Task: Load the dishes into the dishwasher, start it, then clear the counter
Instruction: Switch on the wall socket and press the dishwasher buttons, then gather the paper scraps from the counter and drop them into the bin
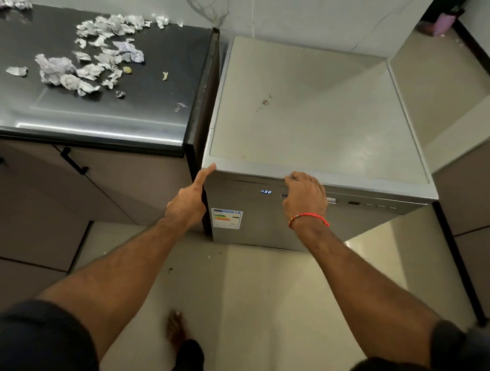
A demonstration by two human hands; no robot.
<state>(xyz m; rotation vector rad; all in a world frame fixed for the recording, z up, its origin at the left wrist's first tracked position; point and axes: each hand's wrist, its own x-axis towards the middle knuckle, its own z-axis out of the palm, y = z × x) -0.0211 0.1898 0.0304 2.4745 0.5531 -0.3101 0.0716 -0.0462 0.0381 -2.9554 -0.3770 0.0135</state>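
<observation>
A silver freestanding dishwasher (312, 118) stands in front of me with its door closed and a small blue display (266, 191) lit on the front panel. My left hand (187, 199) rests against its top left front corner, thumb stretched up along the edge. My right hand (305, 197), a red thread on its wrist, lies over the door handle (331, 200), fingers curled at the top of the door. Whether it grips the handle is hidden. Crumpled paper scraps (97, 52) are strewn on the black counter (114, 116) to the left.
An energy label (226, 218) is stuck on the dishwasher's front. Brown cabinets with black handles (74, 160) sit under the counter. My bare foot (176, 329) stands on the pale tiled floor. A cabinet side (470, 197) rises at the right.
</observation>
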